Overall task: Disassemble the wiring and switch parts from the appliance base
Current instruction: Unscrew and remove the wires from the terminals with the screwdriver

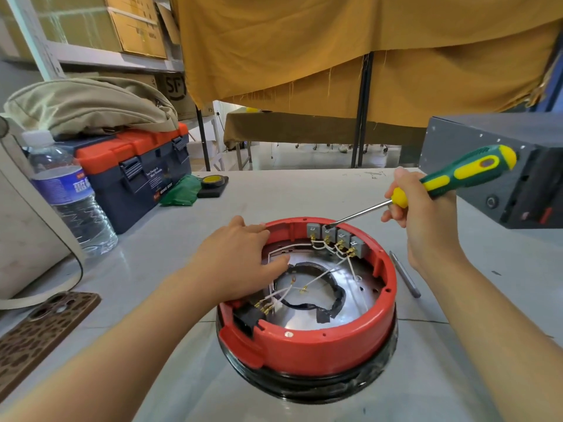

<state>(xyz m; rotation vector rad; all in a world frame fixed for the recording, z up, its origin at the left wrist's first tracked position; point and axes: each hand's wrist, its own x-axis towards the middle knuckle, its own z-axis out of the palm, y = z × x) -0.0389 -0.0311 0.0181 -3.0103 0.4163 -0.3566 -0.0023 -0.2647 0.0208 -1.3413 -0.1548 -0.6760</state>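
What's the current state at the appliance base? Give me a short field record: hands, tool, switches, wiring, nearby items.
left hand: left hand rests flat on the red base rim, bracing it
right hand: right hand grips the screwdriver
tool tip: at the second of four grey switch blocks
wiring: white wires still run from the switch terminals
black connector: black connector seated at the near-left rim
nearby: metal rod right of the base; toolbox far left
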